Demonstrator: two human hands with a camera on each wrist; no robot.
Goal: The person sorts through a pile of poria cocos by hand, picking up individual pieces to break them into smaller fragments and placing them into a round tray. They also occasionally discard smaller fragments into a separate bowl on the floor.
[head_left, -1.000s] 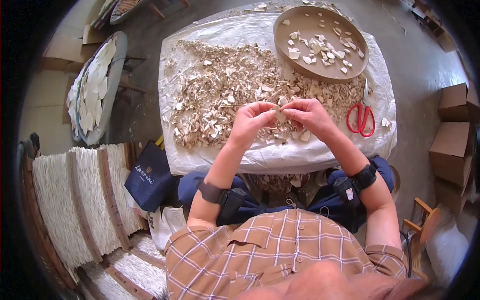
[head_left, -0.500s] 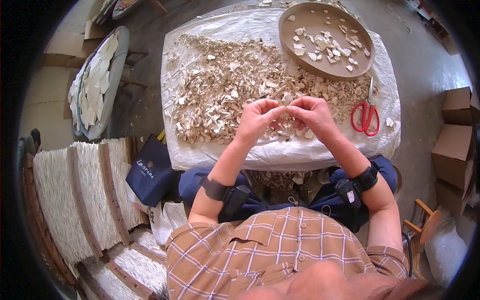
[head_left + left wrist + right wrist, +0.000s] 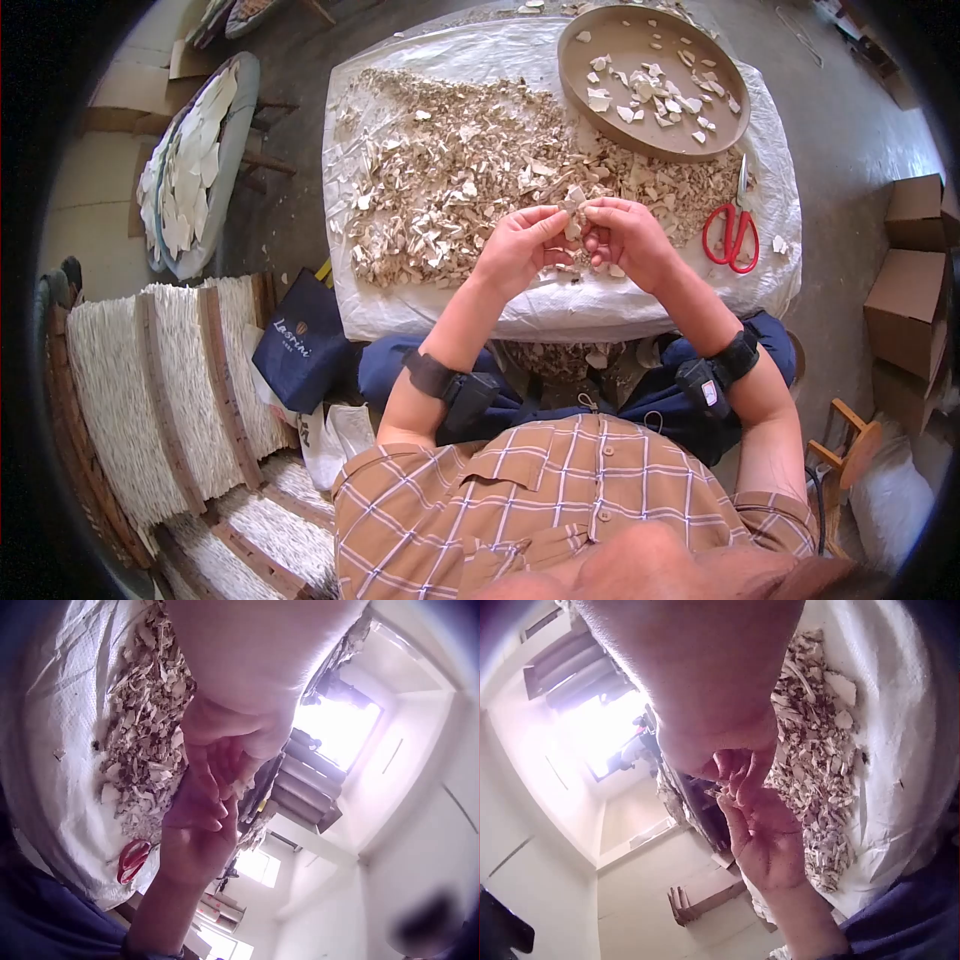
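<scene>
Left hand (image 3: 515, 245) and right hand (image 3: 625, 240) meet over the table's near edge, curled fingertips pinching one pale chip (image 3: 573, 222); seemingly the picking-apart step, which next needs a firm two-sided pinch. Beyond: chip pile (image 3: 450, 170), red scissors (image 3: 730, 235) at 3 o'clock, round tray (image 3: 625, 40) at 1 o'clock

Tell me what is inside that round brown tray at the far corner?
Scattered pale flat pieces lie on the tray, with bare brown floor showing between them. Whatever is beneath the tray is hidden by it.
</scene>
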